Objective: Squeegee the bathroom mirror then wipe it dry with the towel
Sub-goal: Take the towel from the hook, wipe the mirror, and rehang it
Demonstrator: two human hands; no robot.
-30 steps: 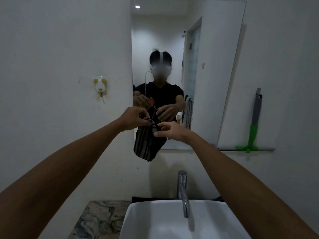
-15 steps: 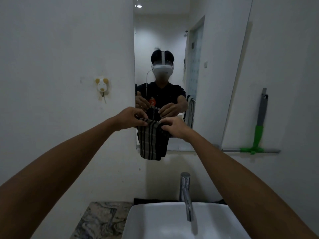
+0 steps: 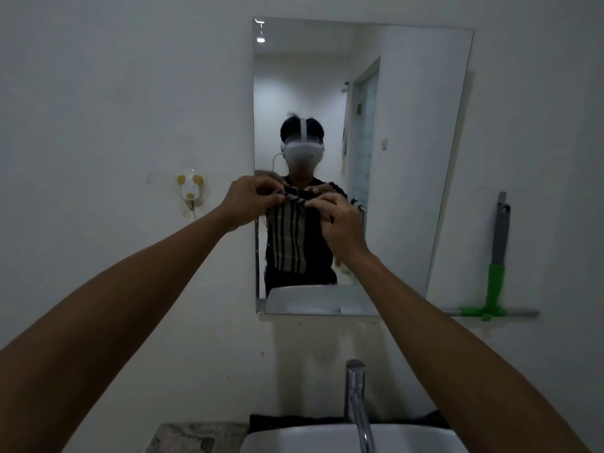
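Observation:
A dark towel (image 3: 291, 238) with pale stripes hangs in front of the lower left of the wall mirror (image 3: 408, 158). My left hand (image 3: 250, 199) pinches its top left corner. My right hand (image 3: 340, 220) grips its top right edge. The towel hangs straight down between them, at chest height of the reflected person. The squeegee (image 3: 495, 276), with a grey handle and green neck, stands against the wall right of the mirror, its blade resting on a narrow ledge (image 3: 523, 312).
A chrome tap (image 3: 356, 400) rises over the white basin (image 3: 343, 441) at the bottom. A marbled counter (image 3: 196, 438) lies left of the basin. A small white and yellow hook (image 3: 189, 189) is stuck to the wall left of the mirror.
Both hands have lifted the towel higher in front of the mirror and spread its top edge. The view has tilted up, showing more of the mirror.

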